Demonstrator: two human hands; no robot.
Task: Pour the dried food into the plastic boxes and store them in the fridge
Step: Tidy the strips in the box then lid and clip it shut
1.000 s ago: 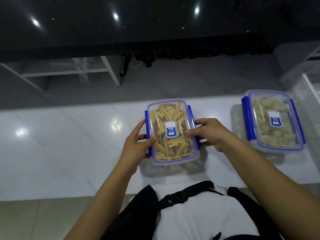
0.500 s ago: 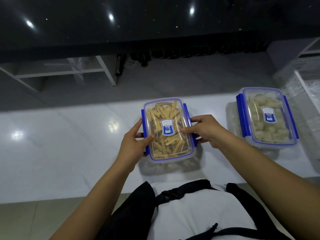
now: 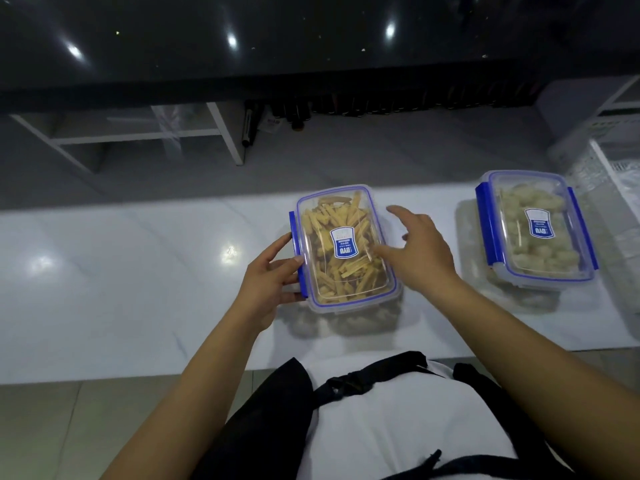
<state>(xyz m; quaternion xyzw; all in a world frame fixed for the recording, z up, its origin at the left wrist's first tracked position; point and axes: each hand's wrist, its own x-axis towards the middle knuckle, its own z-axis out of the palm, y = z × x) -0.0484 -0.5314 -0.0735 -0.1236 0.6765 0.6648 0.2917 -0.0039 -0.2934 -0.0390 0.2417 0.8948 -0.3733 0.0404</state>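
One hand has let go: right hand point(image 3: 420, 249) lifted open off the near box point(image 3: 341, 247); left hand point(image 3: 273, 273) still grips its clip, so lid looks sealed.

Left hand point(image 3: 273, 271) at 9 o'clock of box point(image 3: 343, 247), thumb and fingers curled on its side clip. Right hand point(image 3: 420, 251) at 3 o'clock, fingers loosely spread, gripping nothing.
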